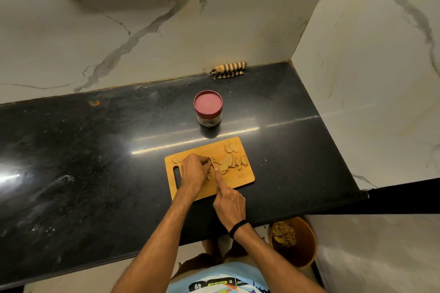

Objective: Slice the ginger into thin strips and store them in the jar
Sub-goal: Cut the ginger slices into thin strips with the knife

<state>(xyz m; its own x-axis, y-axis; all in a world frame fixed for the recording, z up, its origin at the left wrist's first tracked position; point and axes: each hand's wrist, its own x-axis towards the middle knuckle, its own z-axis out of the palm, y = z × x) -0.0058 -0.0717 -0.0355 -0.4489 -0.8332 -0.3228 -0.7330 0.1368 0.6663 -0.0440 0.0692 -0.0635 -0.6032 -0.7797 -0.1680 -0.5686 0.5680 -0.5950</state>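
A wooden cutting board (pixel 240 177) lies on the black counter. Several pale ginger slices (pixel 228 162) are spread over its right half, and a small piece (pixel 175 160) lies at its far left. My left hand (pixel 193 172) curls over a ginger piece on the board and holds it down. My right hand (pixel 229 203) grips a knife (pixel 212 163), index finger stretched along the blade's back; the handle is hidden in my palm. The blade stands right beside my left fingers. Behind the board is a small glass jar (pixel 208 107) with its dark pink lid on.
A striped folded cloth (pixel 229 69) lies in the back corner against the marble wall. The counter (pixel 95 162) ends at a side wall on the right. Below the counter's front edge, on the floor, stands a brown bin (pixel 295 241) with scraps.
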